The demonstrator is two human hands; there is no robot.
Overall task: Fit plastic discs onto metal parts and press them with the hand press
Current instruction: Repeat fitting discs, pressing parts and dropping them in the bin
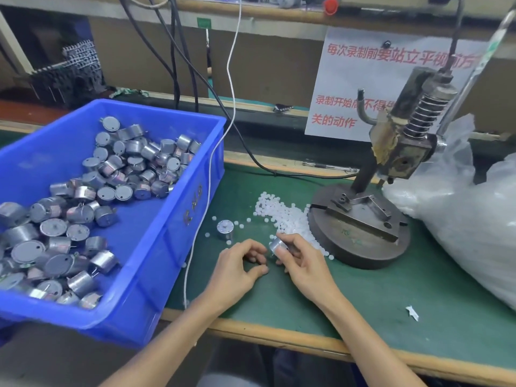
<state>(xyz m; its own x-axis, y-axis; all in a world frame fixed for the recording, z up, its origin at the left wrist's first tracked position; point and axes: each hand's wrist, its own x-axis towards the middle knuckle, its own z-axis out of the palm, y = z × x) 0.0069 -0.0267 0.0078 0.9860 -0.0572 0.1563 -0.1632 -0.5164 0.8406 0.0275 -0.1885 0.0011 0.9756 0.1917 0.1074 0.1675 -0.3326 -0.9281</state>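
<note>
Silver cylindrical metal part (277, 245) pinched in my right hand (303, 262), low over the green bench mat (363, 289).

On the head camera I see the right hand's thumb and fingers curled round the part, holding it tilted at the near edge of the heap of small white plastic discs (282, 213), just beside the round grey steel base of the hand press (360, 233). My left hand (240, 263) sits close beside it, fingers curled inward, thumb tip near the forefinger; the fingers hide whatever is inside, so I cannot tell if it holds a disc. A second silver metal part (225, 229) stands upright on the mat between the heap and the blue plastic crate (173, 233). My fingers cover much of the held part, and the press lever (474, 76) is cut off at the top right.
</note>
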